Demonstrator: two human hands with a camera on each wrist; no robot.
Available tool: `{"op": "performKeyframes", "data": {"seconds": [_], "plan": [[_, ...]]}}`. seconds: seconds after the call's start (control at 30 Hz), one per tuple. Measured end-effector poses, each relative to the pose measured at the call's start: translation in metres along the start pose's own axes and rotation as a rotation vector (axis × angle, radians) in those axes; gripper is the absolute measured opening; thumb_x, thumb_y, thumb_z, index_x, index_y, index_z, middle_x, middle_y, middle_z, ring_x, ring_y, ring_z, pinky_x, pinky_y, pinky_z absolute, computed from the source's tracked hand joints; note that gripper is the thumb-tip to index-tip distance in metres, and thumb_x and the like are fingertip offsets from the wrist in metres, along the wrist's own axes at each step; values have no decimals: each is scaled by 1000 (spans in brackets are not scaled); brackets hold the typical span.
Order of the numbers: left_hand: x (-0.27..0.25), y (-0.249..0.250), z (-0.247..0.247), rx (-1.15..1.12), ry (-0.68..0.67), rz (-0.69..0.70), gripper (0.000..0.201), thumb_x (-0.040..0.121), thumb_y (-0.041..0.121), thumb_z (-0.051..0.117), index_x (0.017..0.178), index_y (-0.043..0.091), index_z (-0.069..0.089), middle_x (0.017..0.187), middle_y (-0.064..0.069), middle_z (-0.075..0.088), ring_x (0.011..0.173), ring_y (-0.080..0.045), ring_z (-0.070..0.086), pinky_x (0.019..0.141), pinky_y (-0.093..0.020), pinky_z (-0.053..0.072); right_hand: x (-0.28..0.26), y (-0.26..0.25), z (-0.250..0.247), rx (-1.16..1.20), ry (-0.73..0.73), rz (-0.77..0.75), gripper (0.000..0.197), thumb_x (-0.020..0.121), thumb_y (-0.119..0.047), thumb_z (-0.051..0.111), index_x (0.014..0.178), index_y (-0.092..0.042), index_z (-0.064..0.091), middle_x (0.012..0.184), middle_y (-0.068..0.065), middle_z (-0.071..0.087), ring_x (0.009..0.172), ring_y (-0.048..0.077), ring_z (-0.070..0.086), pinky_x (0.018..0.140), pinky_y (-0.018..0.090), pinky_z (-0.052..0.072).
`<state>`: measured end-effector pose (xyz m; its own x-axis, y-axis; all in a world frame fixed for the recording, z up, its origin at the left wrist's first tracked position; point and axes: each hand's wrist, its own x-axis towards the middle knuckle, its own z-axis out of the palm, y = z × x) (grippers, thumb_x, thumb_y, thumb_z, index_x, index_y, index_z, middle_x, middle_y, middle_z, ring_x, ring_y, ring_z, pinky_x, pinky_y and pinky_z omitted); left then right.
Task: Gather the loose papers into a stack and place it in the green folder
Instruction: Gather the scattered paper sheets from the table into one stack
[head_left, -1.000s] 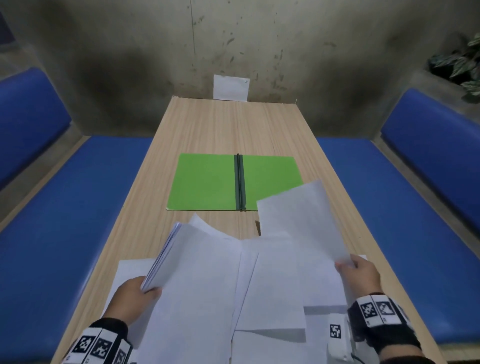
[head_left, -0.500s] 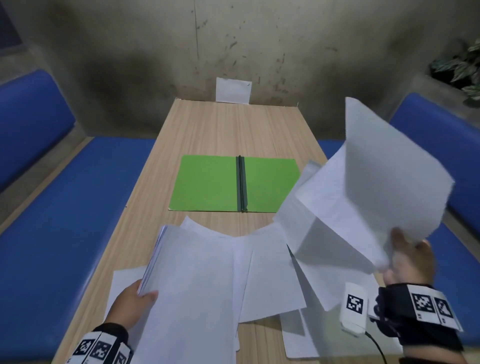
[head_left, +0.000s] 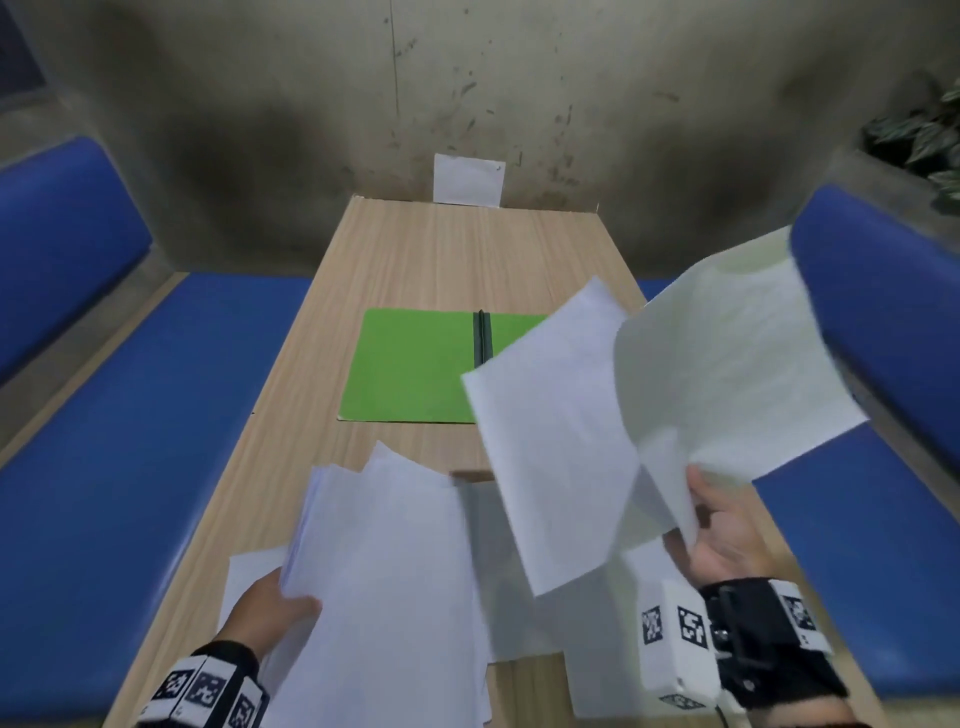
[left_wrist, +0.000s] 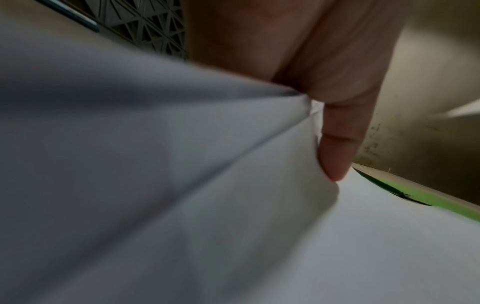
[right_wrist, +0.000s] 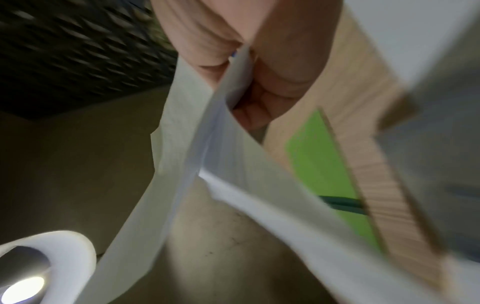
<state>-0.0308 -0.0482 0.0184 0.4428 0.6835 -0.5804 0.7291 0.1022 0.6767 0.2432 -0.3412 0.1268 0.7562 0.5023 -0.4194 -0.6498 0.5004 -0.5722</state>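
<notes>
Bare left hand (head_left: 270, 613), bare right hand (head_left: 727, 540), black wristbands with black-and-white square markers, white box at right wrist

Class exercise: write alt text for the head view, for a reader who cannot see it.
Over a wooden table, a person's right hand lifts two white sheets while the left hand grips a stack of papers. An open green folder lies further away; blue benches flank the table.
</notes>
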Motion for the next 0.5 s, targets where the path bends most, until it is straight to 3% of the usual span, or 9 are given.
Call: {"op": "performKeyframes", "data": {"seconds": [0.07, 0.1, 0.13, 0.17, 0.2, 0.23, 0.3, 0.4, 0.5], "plan": [[4, -1, -1, -15, -15, -13, 33, 80, 2, 58, 113, 7, 55, 100, -18, 65, 91, -34, 62, 74, -35, 46, 14, 31, -16, -32, 50, 100, 53, 11, -16, 93, 57, 2, 74, 61, 17, 73, 51, 28, 70, 36, 38, 53], [7, -2, 0, -22, -31, -15, 37, 80, 3, 59, 116, 6, 54, 103, -19, 65, 93, -35, 62, 78, -37, 47, 19, 49, -28, -72, 92, 146, 71, 6, -17, 94, 71, 2, 74, 66, 18, 74, 55, 31, 71, 40, 41, 54], [9, -5, 0, -31, -51, -23, 42, 78, 5, 61, 120, 6, 53, 106, -19, 65, 95, -35, 62, 84, -39, 48, 25, 66, -42, -139, 156, 173, 83, 12, -18, 95, 89, 2, 71, 72, 17, 75, 61, 33, 71, 45, 43, 56], [11, -8, 2, -40, -78, -21, 48, 76, 10, 62, 122, 7, 52, 108, -18, 65, 97, -34, 62, 90, -42, 48, 30, 81, -55, -201, 216, 186, 79, 36, -17, 94, 107, -1, 64, 79, 14, 76, 69, 34, 71, 51, 43, 58], [13, -10, 3, -56, -100, -21, 53, 73, 14, 63, 124, 9, 51, 110, -16, 65, 99, -34, 62, 95, -45, 47, 33, 94, -63, -249, 279, 184, 62, 64, -14, 81, 120, -3, 57, 89, 12, 76, 77, 33, 70, 58, 43, 59], [14, -12, 5, -77, -117, -21, 55, 73, 15, 63, 126, 10, 49, 112, -16, 65, 101, -33, 62, 97, -48, 45, 34, 106, -70, -285, 331, 172, 46, 83, -12, 64, 127, -4, 52, 101, 13, 73, 86, 32, 67, 64, 42, 58], [12, -9, 10, -131, -121, -33, 51, 83, 9, 59, 131, 8, 44, 117, -17, 62, 104, -34, 60, 100, -49, 43, 34, 125, -80, -407, 351, 210, 32, 92, -12, 51, 123, -4, 52, 111, 16, 67, 91, 32, 63, 67, 37, 54], [8, -4, 14, -244, -120, -44, 48, 91, 8, 52, 136, 8, 37, 126, -17, 56, 112, -34, 55, 103, -47, 39, 24, 138, -77, -864, 278, 309, 29, 86, -21, 63, 108, -2, 61, 85, 10, 66, 65, 21, 59, 49, 22, 44], [1, 3, 21, -363, -131, -36, 55, 94, 37, 45, 143, 15, 31, 142, -4, 44, 130, -29, 43, 113, -46, 28, 17, 144, -75, -1337, 93, 317, 22, 78, -24, 71, 90, -6, 68, 80, 6, 70, 66, 14, 61, 54, 19, 46]]}}
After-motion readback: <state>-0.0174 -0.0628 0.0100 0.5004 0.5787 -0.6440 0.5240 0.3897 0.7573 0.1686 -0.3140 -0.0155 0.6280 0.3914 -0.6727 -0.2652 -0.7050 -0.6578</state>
